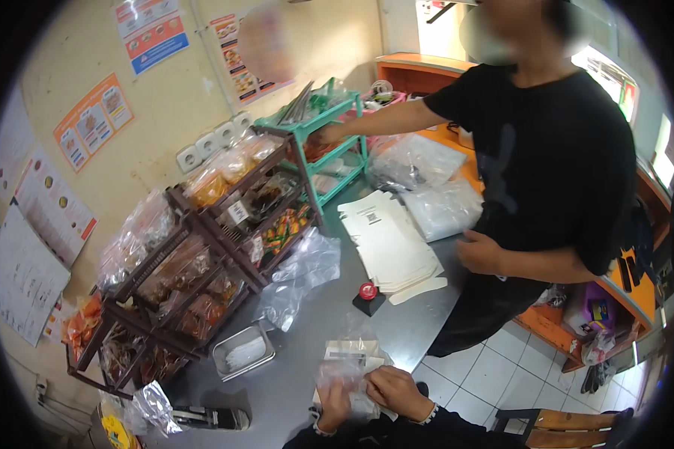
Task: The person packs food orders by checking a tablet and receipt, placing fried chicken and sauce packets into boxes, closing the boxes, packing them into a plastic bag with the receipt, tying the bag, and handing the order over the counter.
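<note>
At the front edge of the metal table, a clear plastic bag (344,372) lies over pale, folded-looking paper or card (352,347). My left hand (335,404) is closed on the bag's near left part. My right hand (393,391) pinches the bag's right side, its fingers bent together. Left of my hands stands a small steel tray (241,350) with white contents. Farther forward is a stamp with a red knob (367,292), close to a stack of flat white cardboard (389,239).
Brown racks (180,277) of bagged goods line the left wall, beside a green shelf (329,142). A person in black (550,165) stands at right, one arm reaching into that shelf. Clear plastic bags (299,277) lie mid-table. A wooden chair (577,428) is at lower right.
</note>
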Tool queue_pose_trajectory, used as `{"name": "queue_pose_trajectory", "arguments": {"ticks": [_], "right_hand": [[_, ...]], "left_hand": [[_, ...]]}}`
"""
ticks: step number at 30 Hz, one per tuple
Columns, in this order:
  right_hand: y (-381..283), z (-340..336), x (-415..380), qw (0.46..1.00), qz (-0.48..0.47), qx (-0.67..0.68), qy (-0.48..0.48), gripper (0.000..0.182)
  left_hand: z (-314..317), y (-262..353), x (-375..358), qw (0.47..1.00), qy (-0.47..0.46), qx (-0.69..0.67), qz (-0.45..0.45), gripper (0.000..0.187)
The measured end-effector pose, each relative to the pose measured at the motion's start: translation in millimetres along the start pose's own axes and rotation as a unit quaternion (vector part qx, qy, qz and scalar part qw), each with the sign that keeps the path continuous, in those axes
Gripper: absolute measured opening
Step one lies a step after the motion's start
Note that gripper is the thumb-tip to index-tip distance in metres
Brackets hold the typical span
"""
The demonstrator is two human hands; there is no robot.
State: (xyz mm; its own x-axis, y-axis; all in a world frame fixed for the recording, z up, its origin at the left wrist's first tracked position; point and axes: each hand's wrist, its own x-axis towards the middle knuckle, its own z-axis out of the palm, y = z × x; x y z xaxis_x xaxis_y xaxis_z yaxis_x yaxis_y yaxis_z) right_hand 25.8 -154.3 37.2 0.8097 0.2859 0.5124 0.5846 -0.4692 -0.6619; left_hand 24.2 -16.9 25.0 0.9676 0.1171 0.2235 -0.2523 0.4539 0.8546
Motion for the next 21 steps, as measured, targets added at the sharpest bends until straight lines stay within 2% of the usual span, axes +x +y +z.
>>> {"name": "queue_pose_trajectory", "arguments": {"ticks": [1,2,3,4,6,7,10,11,14,16,17,18,20,21], "right_hand": [[0,-5,-4,1.000,0.011,0.002,0.011,0.010],[0,-12,-9,0.999,0.025,0.004,0.021,0.010],[-4,-23,-11,0.997,0.049,0.047,0.023,0.011],[-2,-33,-14,0.995,0.057,0.073,0.023,0.011],[6,-59,-24,0.990,0.073,0.120,0.034,0.011],[14,-73,-34,0.980,0.114,0.163,0.030,0.011],[45,-117,-83,0.971,0.213,0.053,0.095,0.015],[52,-132,-107,0.950,0.289,0.086,0.079,0.022],[71,-169,-189,0.900,0.400,0.174,-0.020,0.033],[85,-181,-250,0.784,0.506,0.344,-0.104,0.051],[85,-184,-278,0.763,0.469,0.442,-0.058,0.059],[89,-185,-306,0.691,0.468,0.550,-0.022,0.065],[83,-189,-359,0.631,0.411,0.653,0.081,0.064],[82,-204,-374,0.643,0.428,0.627,0.105,0.063]], "left_hand": [[9,3,-2,0.998,-0.041,0.030,0.045,0.017],[18,7,-1,0.980,-0.069,0.122,0.138,0.016],[26,11,3,0.945,-0.096,0.209,0.230,0.016],[33,11,0,0.926,-0.112,0.233,0.277,0.016],[50,8,-10,0.920,-0.134,0.227,0.290,0.017],[60,4,-17,0.922,-0.145,0.216,0.286,0.017],[91,-16,-41,0.935,-0.184,0.176,0.247,0.018],[104,-23,-50,0.940,-0.198,0.161,0.227,0.018],[144,-49,-79,0.952,-0.238,0.116,0.152,0.019],[180,-70,-95,0.958,-0.261,0.078,0.090,0.020],[201,-83,-104,0.959,-0.274,0.054,0.053,0.020],[224,-96,-111,0.958,-0.285,0.030,0.011,0.020],[272,-124,-121,0.950,-0.302,-0.015,-0.076,0.021],[296,-135,-124,0.943,-0.310,-0.036,-0.116,0.021]]}}
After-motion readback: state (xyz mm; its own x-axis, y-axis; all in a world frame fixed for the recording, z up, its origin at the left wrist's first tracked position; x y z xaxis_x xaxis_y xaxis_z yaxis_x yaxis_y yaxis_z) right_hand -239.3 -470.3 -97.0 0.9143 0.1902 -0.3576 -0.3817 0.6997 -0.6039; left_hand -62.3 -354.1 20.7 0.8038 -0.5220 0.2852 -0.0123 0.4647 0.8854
